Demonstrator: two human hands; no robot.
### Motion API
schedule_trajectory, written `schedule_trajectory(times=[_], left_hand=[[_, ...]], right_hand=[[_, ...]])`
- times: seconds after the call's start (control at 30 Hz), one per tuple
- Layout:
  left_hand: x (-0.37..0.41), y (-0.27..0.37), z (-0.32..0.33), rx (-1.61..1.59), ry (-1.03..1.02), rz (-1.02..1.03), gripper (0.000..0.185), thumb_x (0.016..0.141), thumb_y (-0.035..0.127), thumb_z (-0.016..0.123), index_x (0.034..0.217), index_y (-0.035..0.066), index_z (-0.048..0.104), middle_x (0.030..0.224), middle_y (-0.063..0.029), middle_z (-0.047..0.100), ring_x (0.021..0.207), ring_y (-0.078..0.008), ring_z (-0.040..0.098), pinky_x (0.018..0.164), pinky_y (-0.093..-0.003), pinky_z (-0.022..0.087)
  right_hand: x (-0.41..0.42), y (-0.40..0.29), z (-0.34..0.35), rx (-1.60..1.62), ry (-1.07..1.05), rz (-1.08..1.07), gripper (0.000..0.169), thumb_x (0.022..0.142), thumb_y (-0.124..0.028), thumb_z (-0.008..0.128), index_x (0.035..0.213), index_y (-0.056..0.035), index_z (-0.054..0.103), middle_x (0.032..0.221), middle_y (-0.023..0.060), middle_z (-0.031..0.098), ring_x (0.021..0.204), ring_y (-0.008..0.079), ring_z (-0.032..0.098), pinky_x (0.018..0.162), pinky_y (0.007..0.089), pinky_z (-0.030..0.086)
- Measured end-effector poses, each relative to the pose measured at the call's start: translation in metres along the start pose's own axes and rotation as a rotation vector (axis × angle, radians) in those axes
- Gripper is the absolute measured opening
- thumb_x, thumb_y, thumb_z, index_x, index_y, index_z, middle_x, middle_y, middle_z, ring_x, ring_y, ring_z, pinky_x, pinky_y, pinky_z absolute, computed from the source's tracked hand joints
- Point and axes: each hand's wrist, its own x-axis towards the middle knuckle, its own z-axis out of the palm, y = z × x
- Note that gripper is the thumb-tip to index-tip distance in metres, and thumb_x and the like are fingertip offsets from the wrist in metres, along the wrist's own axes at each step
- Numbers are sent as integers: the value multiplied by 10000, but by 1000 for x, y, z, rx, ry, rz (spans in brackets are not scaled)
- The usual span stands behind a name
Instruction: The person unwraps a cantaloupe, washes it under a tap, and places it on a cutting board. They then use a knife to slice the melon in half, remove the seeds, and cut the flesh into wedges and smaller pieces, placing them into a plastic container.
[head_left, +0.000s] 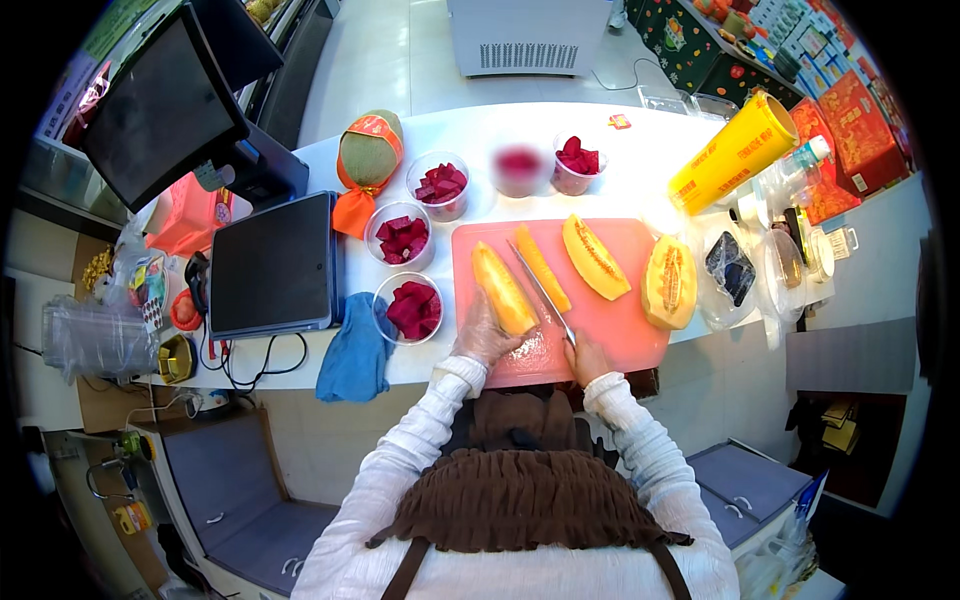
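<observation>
On a pink cutting board (615, 341), my left hand (484, 330), in a clear glove, holds a peeled orange-fleshed melon wedge (501, 289). My right hand (587, 358) is closed on the handle of a kitchen knife (541, 287), whose blade points away from me, between that wedge and a narrow melon slice (544, 270). Further right lies a wedge with seeds (595, 259). A larger seeded melon piece (669, 283) rests at the board's right edge.
Clear cups of diced red fruit (409, 309) stand left of and behind the board. Near them are a blue cloth (356, 352), a wrapped whole melon (371, 150) and a black-screened device (274, 262). A yellow film roll (731, 154) and plastic containers (781, 270) lie to the right.
</observation>
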Motion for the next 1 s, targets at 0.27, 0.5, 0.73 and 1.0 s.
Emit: schedule_trajectory(times=[0.27, 0.5, 0.73, 1.0], left_hand=[[1, 3, -3, 23, 13, 81, 841, 637, 201, 869, 1284, 22, 363, 1079, -171, 614, 988, -312, 637, 815, -378, 531], [-4, 25, -9, -251, 3, -80, 751, 618, 196, 850, 1219, 30, 431, 1097, -184, 588, 1012, -351, 606, 853, -415, 504], [-3, -13, 7, 92, 150, 96, 646, 647, 209, 796, 1197, 68, 489, 1080, -187, 587, 996, -391, 576, 857, -453, 486], [-5, -5, 15, -147, 179, -122, 615, 701, 291, 753, 1206, 63, 487, 1084, -205, 590, 983, -403, 571, 823, -482, 490]], right_hand=[[1, -104, -55, 124, -31, -49, 240, 926, -215, 543, 1049, -14, 498, 728, 273, 608, 696, 480, 581, 620, 562, 436], [11, -115, -52, -27, -124, -2, 271, 931, -231, 524, 1049, 10, 482, 722, 285, 607, 701, 489, 581, 645, 574, 434], [24, -133, -53, -175, -185, 54, 306, 927, -267, 529, 977, 32, 487, 722, 304, 609, 714, 490, 590, 671, 562, 452], [57, -154, -52, -368, -329, 161, 359, 935, -330, 513, 991, 24, 544, 804, 276, 642, 784, 447, 626, 722, 523, 485]])
